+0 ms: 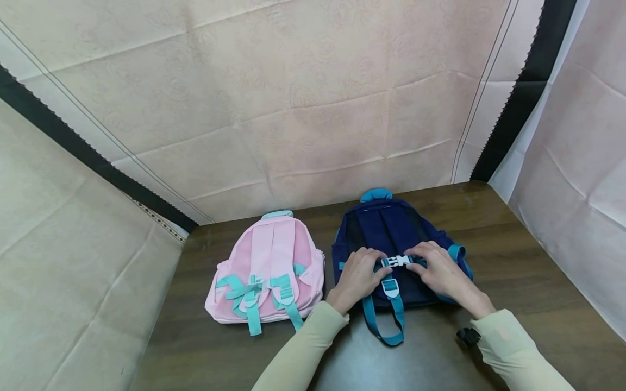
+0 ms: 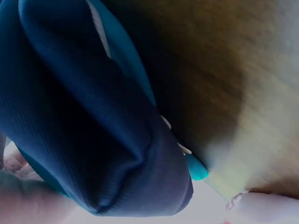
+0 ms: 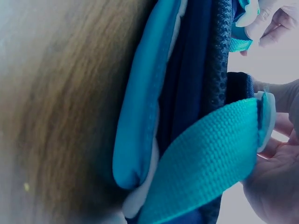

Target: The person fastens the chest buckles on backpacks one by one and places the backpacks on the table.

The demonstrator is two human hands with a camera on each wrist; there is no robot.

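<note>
A navy backpack (image 1: 383, 222) lies on the table with its shoulder straps facing up. Across its middle runs a white side-release buckle (image 1: 397, 261) on blue webbing. My left hand (image 1: 361, 274) pinches the buckle's left end between thumb and fingers, and my right hand (image 1: 440, 271) pinches its right end. Below the buckle, a loop of teal webbing (image 1: 398, 312) with a white adjuster (image 1: 390, 288) hangs over the bag's lower edge. Navy fabric (image 2: 107, 102) hides most of the left hand in the left wrist view. Wide teal webbing (image 3: 205, 154) crosses the right wrist view.
To the left, a pink backpack (image 1: 273, 247) with mint straps (image 1: 252, 312) lies on the brown wooden table (image 1: 508, 260). Pale cloth walls (image 1: 313, 108) stand behind and at both sides. A black object (image 1: 468, 336) sits at the right cuff.
</note>
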